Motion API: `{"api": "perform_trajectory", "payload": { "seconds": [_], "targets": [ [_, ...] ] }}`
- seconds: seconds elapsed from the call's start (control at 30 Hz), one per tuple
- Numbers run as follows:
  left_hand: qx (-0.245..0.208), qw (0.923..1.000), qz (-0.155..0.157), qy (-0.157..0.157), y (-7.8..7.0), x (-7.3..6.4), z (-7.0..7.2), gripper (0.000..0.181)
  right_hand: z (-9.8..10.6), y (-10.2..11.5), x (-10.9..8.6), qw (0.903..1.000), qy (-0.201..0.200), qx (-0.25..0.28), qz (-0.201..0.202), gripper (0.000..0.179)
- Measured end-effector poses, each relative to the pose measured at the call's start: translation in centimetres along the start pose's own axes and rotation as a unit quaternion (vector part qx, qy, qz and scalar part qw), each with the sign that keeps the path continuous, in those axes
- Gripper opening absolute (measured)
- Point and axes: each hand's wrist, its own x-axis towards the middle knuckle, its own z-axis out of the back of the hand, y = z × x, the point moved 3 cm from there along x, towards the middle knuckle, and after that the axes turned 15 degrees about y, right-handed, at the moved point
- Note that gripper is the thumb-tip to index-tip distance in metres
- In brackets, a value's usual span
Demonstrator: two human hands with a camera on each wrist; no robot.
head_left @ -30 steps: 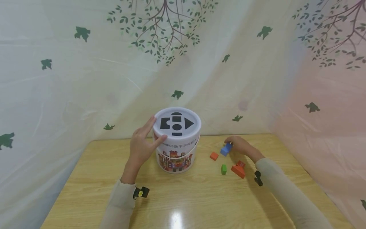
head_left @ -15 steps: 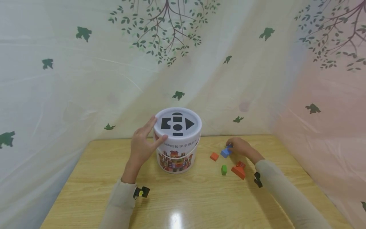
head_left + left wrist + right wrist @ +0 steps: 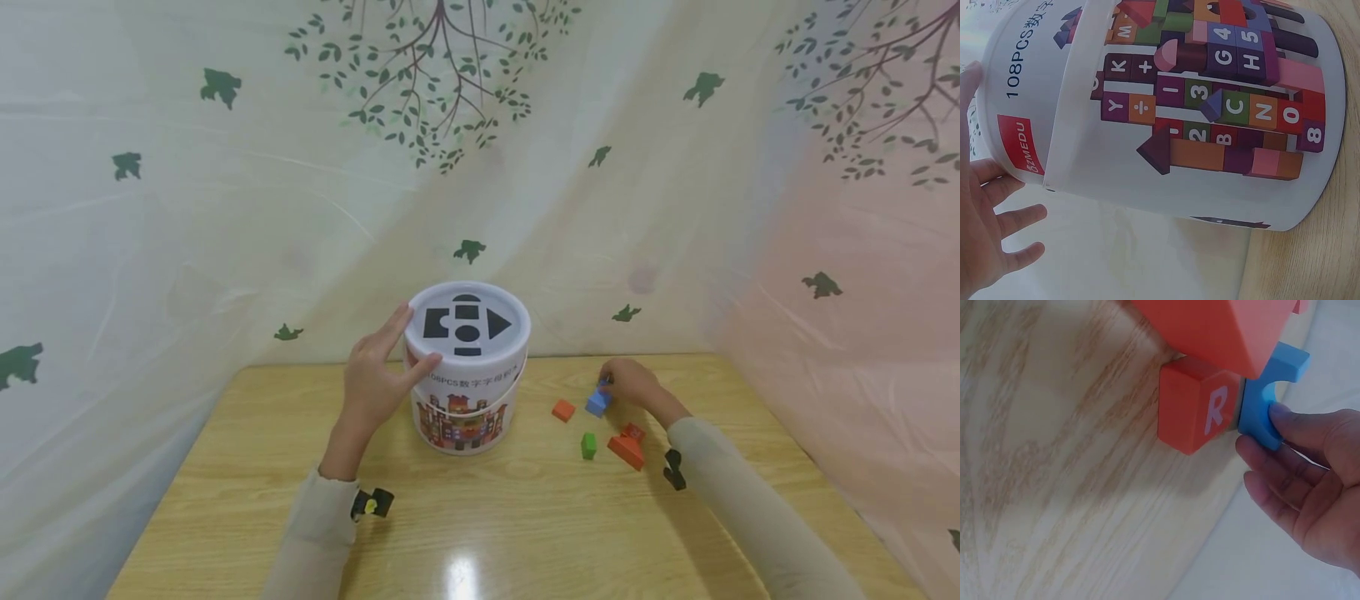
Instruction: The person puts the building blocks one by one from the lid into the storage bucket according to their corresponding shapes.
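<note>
My left hand (image 3: 371,383) rests with spread fingers against the rim of a white bucket (image 3: 465,379), which stands upright at the table's back. Black shapes, among them a triangle and a circle, mark its lid (image 3: 487,346). The left wrist view shows the bucket's printed side (image 3: 1210,200), with relaxed fingers (image 3: 1022,219) beside the lid. Right of the bucket, my right hand (image 3: 633,387) pinches a blue arch block (image 3: 1257,412) between thumb and fingers. Close by in the right wrist view are a red block lettered R (image 3: 1188,403) and a larger red block (image 3: 1222,331).
An orange-red block (image 3: 563,410) lies between the bucket and the right hand. Nearer me are a green block (image 3: 588,446) and a red triangular block (image 3: 625,452) beside a small red one. Behind the wooden table (image 3: 480,517) hangs a leaf-printed curtain (image 3: 337,250).
The blue arch block has shifted slightly to the right and nearer with my right hand. My left hand keeps its place on the bucket.
</note>
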Motion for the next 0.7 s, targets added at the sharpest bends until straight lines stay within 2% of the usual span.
{"api": "perform_trajectory", "payload": {
  "seconds": [0.17, 0.37, 0.7],
  "targets": [
    [0.001, 1.0, 0.001, 0.0, 0.0, 0.0, 0.0, 0.082, 0.3, 0.0, -0.1, 0.9997, 0.003, -0.009, -0.021, 0.017],
    [0.0, 1.0, 0.002, 0.002, -0.1, -0.1, 0.0, 0.083, 0.8, 0.6, -0.7, 0.9997, -0.016, -0.019, -0.003, 0.016],
    [-0.002, 1.0, 0.004, 0.002, -0.1, -0.2, 0.0, 0.083, 1.3, 1.5, -1.5, 0.9986, -0.046, 0.017, 0.023, 0.015]
  ]
}}
